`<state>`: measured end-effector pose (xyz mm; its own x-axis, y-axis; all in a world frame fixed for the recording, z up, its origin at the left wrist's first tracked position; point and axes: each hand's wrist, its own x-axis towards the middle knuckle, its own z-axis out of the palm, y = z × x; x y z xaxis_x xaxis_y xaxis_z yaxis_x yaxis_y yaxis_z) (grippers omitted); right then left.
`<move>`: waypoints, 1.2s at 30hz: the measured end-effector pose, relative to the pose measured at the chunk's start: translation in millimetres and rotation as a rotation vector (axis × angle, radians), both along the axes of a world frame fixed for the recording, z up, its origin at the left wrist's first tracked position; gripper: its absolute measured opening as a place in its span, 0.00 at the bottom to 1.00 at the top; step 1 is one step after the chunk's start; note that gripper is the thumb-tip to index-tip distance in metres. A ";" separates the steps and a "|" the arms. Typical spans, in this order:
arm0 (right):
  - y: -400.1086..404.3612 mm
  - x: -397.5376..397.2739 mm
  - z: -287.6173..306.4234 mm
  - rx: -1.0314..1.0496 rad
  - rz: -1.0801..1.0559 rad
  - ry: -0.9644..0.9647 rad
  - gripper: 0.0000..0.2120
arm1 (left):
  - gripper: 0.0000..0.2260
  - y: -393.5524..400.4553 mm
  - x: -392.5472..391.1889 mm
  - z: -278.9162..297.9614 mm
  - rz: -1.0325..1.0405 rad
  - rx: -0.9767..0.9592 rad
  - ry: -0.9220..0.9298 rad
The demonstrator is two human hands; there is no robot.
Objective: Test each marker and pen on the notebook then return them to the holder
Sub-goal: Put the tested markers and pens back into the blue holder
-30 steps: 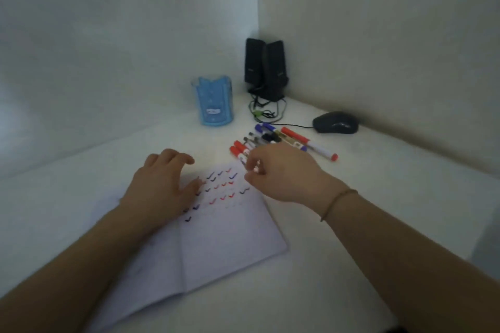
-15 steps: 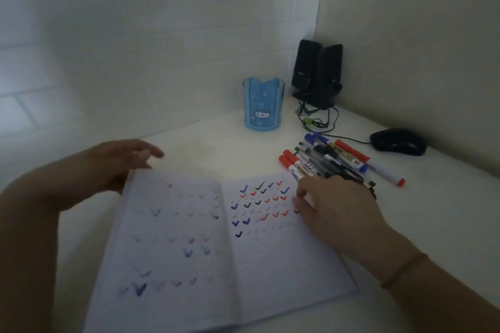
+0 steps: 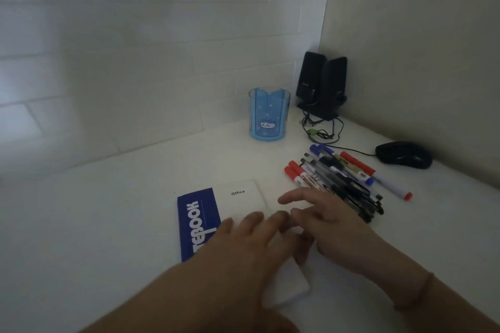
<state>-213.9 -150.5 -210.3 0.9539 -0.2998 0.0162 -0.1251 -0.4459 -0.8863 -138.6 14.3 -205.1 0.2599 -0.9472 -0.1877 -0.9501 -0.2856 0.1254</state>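
Head view: left hand (image 3: 251, 240) lies flat on the closed notebook (image 3: 216, 213), fingers straight and spread, pressing the cover, gripping nothing. Right hand (image 3: 327, 224) sits just beside it at the notebook's right edge, fingers loosely extended, tips blurred; it seems to hold nothing, though a pinch on the edge can't be ruled out. Notebook lies on the white desk (image 3: 108, 224), blue band w/ white lettering on its left, white panel reading "Office" on its right.

Pile of pens and markers (image 3: 338, 181) lies just right of the right hand, barrels roughly parallel, red caps towards the notebook, blue ones behind. Holder (image 3: 269, 115), blue clear plastic w/ a cat print, stands upright further back, nothing visible inside.

Handling, as a judgement: pens are light, stiff, smooth, apt to roll, so pinch one mid-barrel btwn thumb and two fingers. Notebook is thin and floppy; lift the cover by its free edge. Holder looks light and tippy, so drop pens in gently.

Hard to read: notebook's near corner is under the forearms, pen count is unclear in the stack, dim light, motion blur. Speakers (image 3: 322, 84) and mouse (image 3: 403, 155) sit behind.
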 end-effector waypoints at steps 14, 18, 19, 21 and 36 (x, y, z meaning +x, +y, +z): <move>-33.9 73.5 31.1 -0.580 -0.136 0.045 0.25 | 0.21 55.2 117.0 5.6 0.551 0.101 -0.035; -69.9 142.1 44.0 -0.618 -0.235 -0.051 0.35 | 0.21 52.3 112.7 5.0 0.514 0.060 -0.013; -76.9 155.8 44.5 -0.630 -0.237 -0.031 0.35 | 0.21 49.4 109.9 4.5 0.488 0.037 0.006; -87.2 179.9 41.9 -0.611 -0.213 0.018 0.28 | 0.22 41.0 103.7 2.6 0.453 -0.051 0.025; 2.5 47.8 35.5 -0.585 -0.115 -0.215 0.10 | 0.25 13.3 102.7 -8.4 0.632 -1.145 0.363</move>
<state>-166.0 -148.0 -174.8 0.8735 -0.2833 0.3960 -0.0470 -0.8585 -0.5106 -35.9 27.7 -213.5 0.8095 -0.3548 0.4677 -0.5594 -0.2242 0.7980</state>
